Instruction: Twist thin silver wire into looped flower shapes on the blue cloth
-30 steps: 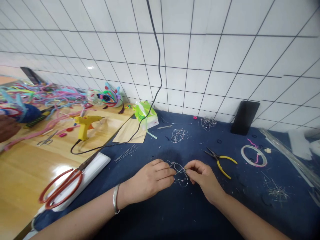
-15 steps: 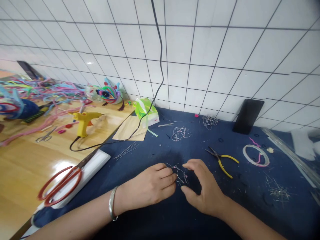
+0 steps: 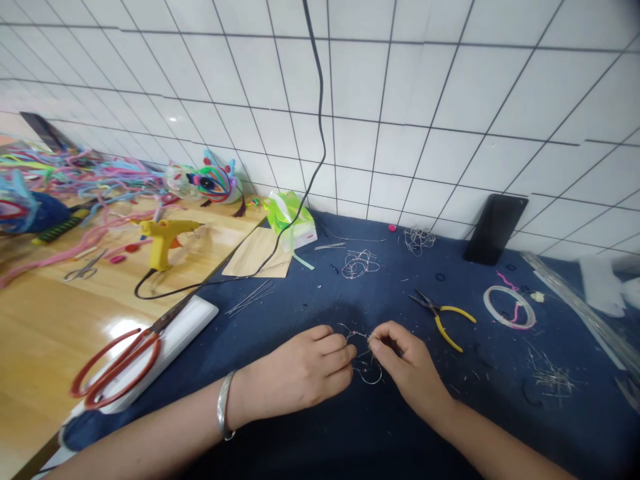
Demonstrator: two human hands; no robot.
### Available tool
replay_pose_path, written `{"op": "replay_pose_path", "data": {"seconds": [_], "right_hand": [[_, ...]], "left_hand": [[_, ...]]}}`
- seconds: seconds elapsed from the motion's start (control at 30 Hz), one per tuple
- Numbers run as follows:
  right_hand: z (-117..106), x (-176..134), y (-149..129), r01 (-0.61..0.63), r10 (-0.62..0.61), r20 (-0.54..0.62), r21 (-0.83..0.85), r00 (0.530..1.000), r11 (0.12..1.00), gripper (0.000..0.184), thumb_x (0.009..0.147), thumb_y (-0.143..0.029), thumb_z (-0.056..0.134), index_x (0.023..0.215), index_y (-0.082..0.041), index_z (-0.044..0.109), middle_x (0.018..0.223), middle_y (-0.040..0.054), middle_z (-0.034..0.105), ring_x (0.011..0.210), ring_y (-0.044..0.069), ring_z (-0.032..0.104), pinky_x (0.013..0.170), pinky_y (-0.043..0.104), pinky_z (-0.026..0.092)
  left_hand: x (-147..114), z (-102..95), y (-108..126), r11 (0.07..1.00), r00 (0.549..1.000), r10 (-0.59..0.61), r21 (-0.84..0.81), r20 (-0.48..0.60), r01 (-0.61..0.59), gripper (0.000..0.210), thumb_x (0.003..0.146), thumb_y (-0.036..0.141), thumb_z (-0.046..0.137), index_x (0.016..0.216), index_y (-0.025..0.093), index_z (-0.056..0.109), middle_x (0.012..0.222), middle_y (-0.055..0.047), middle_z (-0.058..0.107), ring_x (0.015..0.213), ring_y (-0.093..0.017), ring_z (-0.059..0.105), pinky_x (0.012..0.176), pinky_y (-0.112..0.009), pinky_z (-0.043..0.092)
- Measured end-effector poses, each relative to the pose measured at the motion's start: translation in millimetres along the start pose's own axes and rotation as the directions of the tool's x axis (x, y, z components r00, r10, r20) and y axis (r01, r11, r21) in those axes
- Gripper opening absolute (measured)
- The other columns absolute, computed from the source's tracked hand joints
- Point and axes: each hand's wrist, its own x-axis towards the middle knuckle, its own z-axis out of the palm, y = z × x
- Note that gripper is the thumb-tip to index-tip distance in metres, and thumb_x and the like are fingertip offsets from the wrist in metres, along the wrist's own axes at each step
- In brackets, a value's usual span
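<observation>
Between the two hands is a thin bent wire [image 3: 361, 334] with a tiny pink bead, near the front of the dark blue surface [image 3: 320, 303]; whether it touches the cloth is hard to tell. The left hand [image 3: 313, 367] is curled closed on one side of it, back toward the camera, so the thumb and the exact grip are hidden. The right hand [image 3: 403, 353] pinches the other side between thumb and forefinger, its remaining fingers folded mostly out of sight. Loops of the wire hang below, too fine to trace or count. Both forearms are cut off by the frame.

Pliers [image 3: 436, 309] with yellow handles lie spread beside the right hand. Behind the hands, a tangle of wire [image 3: 360, 265] blurs into loops. At the left, scissors [image 3: 156, 333] rest across a white bar [image 3: 195, 317], partly covering it. A black cord [image 3: 321, 120] passes in front of a green packet [image 3: 283, 212] and leaves at the top edge, while a blue stuffed thing [image 3: 47, 212] is cropped at the left
</observation>
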Motion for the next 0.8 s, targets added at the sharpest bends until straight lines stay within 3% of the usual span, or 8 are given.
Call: {"op": "replay_pose_path", "data": {"seconds": [0.17, 0.37, 0.8], "right_hand": [[-4, 6, 1, -0.181, 0.153, 0.131, 0.239, 0.98, 0.954, 0.017, 0.083, -0.026, 0.052, 0.068, -0.019, 0.058, 0.068, -0.0001, 0.055, 0.07, 0.014, 0.051, 0.066, 0.027, 0.039], [-9, 10, 4, -0.272, 0.226, 0.168, 0.342, 0.959, 0.9, 0.015, 0.082, -0.024, 0.053, 0.07, -0.017, 0.06, 0.067, 0.0001, 0.057, 0.063, 0.012, 0.052, 0.061, 0.026, 0.035], [-25, 21, 13, -0.346, 0.143, 0.413, 0.473, 0.9, 0.811, 0.014, 0.081, -0.028, 0.063, 0.088, -0.016, 0.058, 0.079, 0.0037, 0.066, 0.065, 0.012, 0.06, 0.06, 0.025, 0.038]], "left_hand": [[-2, 1.6, -1, 1.0, 1.0, -0.002, -0.024, 0.0, 0.002, 0.013, 0.092, 0.016, 0.048, 0.096, 0.018, 0.06, 0.113, -0.007, 0.064, 0.094, -0.018, 0.057, 0.083, -0.033, 0.044], [-3, 1.7, -3, 1.0, 0.999, 0.002, -0.013, 0.046, -0.001, 0.014, 0.092, 0.017, 0.047, 0.097, 0.018, 0.06, 0.121, -0.005, 0.061, 0.098, -0.019, 0.055, 0.085, -0.034, 0.043], [-5, 1.0, -5, 1.0, 0.999, 0.022, -0.023, 0.038, -0.021, 0.013, 0.092, 0.015, 0.048, 0.096, 0.018, 0.06, 0.125, -0.004, 0.06, 0.1, -0.018, 0.058, 0.09, -0.036, 0.042]]}}
